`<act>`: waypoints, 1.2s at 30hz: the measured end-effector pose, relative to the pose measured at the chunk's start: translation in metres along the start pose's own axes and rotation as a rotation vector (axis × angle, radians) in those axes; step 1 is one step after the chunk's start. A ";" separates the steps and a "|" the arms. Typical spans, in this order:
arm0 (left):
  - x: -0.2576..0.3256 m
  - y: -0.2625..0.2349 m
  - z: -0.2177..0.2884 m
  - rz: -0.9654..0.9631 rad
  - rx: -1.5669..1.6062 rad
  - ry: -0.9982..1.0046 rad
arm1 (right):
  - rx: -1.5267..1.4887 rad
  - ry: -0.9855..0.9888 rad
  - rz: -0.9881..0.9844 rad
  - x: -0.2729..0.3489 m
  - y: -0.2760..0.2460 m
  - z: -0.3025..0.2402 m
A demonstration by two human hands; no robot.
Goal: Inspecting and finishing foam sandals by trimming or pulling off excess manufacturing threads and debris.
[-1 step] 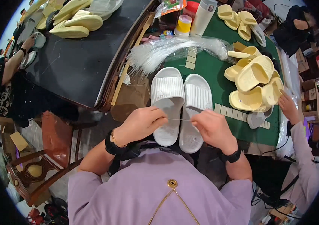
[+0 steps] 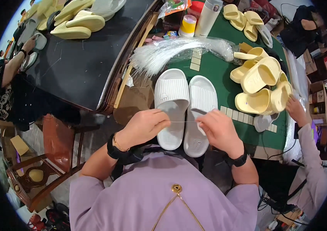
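Observation:
A thin clear plastic strand [image 2: 182, 122] is stretched between my two hands, above a pair of slide slippers. My left hand [image 2: 146, 125] pinches one end over the left white slipper [image 2: 171, 133]. At the other end, my right hand [image 2: 219, 127] pinches the strand above the right white slipper [image 2: 196, 140]. Both slippers lie side by side, soles down, toes pointing away from me, with ribbed straps. Just beyond them, a bundle of similar strands [image 2: 152, 59] fans out of a clear plastic bag [image 2: 213, 48].
Several yellow slippers [image 2: 261, 75] are piled at the right on the green table [image 2: 225, 88]; a co-worker's hand [image 2: 296, 109] touches one. A pale bottle [image 2: 209, 17] and yellow cup [image 2: 188, 26] stand at the back. Another person's arm [image 2: 15, 67] reaches over the black table [image 2: 82, 69].
At the right, the yellow slipper by the co-worker's hand has shifted slightly, and that hand has moved a little. My hands hold nearly the same place, the strand still stretched.

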State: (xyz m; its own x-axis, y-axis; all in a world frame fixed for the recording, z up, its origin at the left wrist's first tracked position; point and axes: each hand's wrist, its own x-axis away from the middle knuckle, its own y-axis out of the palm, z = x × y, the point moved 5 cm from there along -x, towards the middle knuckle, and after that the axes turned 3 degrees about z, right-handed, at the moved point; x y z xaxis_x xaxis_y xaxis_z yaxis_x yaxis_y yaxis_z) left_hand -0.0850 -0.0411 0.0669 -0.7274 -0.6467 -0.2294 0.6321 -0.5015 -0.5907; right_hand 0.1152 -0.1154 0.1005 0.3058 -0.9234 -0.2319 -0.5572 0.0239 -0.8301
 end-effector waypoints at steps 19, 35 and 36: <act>0.007 0.021 0.028 -0.117 -0.237 0.315 | -0.121 0.155 -0.071 0.029 0.030 -0.012; 0.030 0.051 0.045 -0.559 -0.237 0.546 | -0.207 0.094 -0.343 0.041 0.052 -0.020; 0.030 0.051 0.046 -0.559 -0.237 0.546 | -0.207 0.094 -0.343 0.041 0.051 -0.020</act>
State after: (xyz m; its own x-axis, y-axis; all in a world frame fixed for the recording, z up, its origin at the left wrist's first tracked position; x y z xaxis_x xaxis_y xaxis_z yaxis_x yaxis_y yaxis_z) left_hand -0.0619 -0.1127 0.0655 -0.9849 0.0646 -0.1609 0.1087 -0.4931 -0.8632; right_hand 0.0840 -0.1597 0.0589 0.4344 -0.8956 0.0961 -0.5813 -0.3603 -0.7296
